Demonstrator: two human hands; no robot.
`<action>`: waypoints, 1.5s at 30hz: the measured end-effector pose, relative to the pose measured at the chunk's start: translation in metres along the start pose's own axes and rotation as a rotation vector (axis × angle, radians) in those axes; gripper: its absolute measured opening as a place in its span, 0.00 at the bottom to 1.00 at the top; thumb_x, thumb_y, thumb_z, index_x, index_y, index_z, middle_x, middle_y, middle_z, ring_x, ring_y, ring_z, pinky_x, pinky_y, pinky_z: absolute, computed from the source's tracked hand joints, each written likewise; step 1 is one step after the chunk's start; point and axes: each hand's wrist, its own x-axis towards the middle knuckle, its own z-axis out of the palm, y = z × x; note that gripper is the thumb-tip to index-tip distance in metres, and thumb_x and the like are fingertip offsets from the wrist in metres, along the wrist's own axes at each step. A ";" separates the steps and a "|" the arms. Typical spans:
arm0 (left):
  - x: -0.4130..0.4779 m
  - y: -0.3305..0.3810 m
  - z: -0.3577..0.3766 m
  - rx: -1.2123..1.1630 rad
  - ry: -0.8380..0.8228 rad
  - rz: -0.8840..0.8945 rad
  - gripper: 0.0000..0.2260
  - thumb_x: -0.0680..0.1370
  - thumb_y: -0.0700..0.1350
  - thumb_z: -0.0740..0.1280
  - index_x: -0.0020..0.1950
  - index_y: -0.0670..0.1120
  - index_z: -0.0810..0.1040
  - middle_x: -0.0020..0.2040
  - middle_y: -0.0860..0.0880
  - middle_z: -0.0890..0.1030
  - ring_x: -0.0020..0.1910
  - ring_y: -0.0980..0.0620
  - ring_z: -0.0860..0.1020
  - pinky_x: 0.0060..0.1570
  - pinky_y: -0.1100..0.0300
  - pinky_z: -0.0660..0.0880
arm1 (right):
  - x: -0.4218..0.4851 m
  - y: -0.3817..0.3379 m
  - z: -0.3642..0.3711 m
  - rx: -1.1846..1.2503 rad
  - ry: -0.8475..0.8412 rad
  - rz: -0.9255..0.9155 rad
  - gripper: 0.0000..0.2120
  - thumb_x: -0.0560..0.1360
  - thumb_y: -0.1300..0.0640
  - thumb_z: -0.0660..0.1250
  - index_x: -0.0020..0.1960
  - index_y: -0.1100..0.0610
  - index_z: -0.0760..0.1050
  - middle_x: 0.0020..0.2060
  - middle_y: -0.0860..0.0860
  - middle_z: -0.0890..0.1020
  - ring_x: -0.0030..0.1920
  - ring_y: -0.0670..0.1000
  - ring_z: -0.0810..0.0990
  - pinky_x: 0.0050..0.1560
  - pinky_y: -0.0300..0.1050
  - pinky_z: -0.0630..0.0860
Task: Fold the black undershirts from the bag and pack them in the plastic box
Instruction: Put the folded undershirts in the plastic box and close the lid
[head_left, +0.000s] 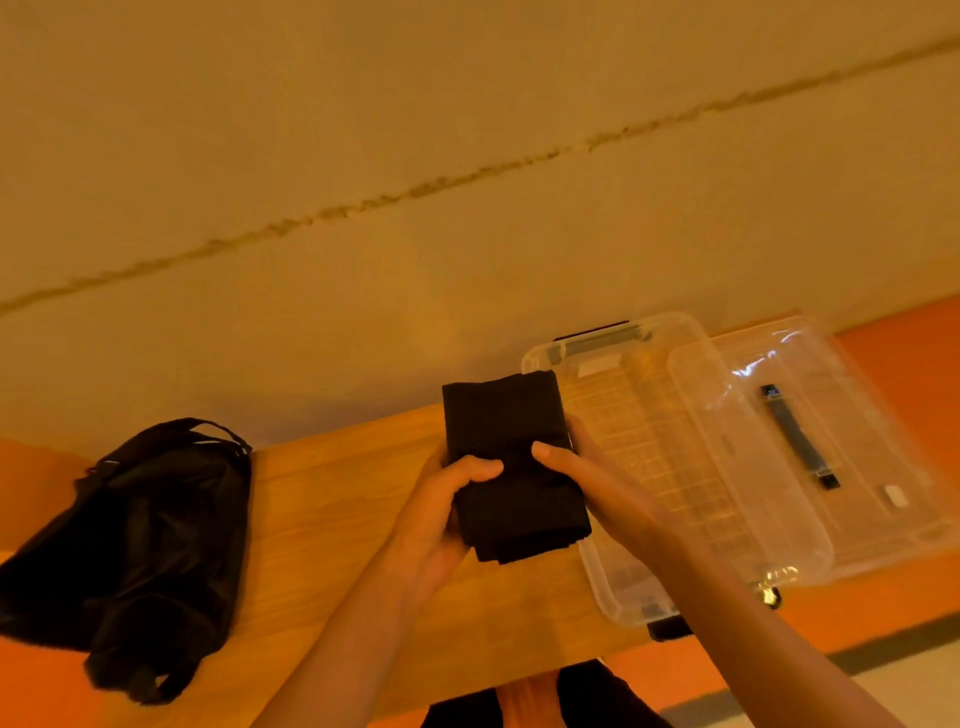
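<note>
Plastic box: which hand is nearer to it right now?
Right. The right hand, gripping the folded black undershirt, overlaps the rim of the plastic box; the left hand grips the other side over the wooden table.

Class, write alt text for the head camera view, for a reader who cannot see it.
A person's left hand and right hand hold a folded black undershirt over a wooden table, beside an open clear plastic box. The lid lies to its right; a black bag slumps at the table's left end.
</note>
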 end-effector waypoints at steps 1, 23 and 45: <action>0.003 0.001 0.008 0.012 -0.014 -0.001 0.31 0.62 0.40 0.76 0.66 0.46 0.78 0.58 0.41 0.84 0.56 0.40 0.84 0.47 0.47 0.82 | -0.002 -0.002 -0.008 0.018 0.000 -0.011 0.58 0.55 0.33 0.81 0.78 0.45 0.58 0.63 0.51 0.80 0.59 0.51 0.83 0.61 0.53 0.80; 0.166 -0.071 0.129 0.137 0.052 -0.242 0.18 0.74 0.41 0.72 0.64 0.45 0.80 0.54 0.40 0.85 0.53 0.40 0.85 0.48 0.46 0.82 | 0.046 0.014 -0.159 0.011 0.486 0.049 0.37 0.70 0.52 0.79 0.74 0.48 0.66 0.54 0.50 0.82 0.50 0.49 0.85 0.43 0.41 0.82; 0.254 -0.126 0.155 0.231 0.097 -0.179 0.23 0.75 0.54 0.73 0.69 0.53 0.76 0.58 0.46 0.84 0.53 0.44 0.84 0.50 0.47 0.83 | 0.098 0.021 -0.186 -0.272 0.695 0.143 0.23 0.77 0.46 0.69 0.69 0.53 0.70 0.54 0.49 0.81 0.47 0.47 0.80 0.40 0.39 0.76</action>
